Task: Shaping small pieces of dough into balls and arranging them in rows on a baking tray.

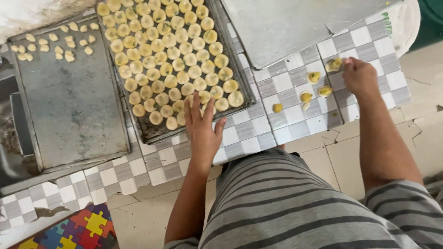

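Observation:
A dark baking tray (244,94) on the checked mat holds several rows of small round pale-yellow dough pieces (175,60). My left hand (202,129) lies flat with fingers spread at the tray's near edge, fingertips touching the last pieces. My right hand (359,76) is far right on the mat, fingers curled beside a loose dough piece (333,64). More loose dough pieces (314,77) lie scattered on the mat between the hands.
A second grey tray (69,110) at left carries several dough pieces (55,46) along its far end. A bare metal sheet (286,27) lies at the top right. The grey-white checked mat (240,133) covers a tiled floor. A colourful puzzle mat (74,230) sits bottom left.

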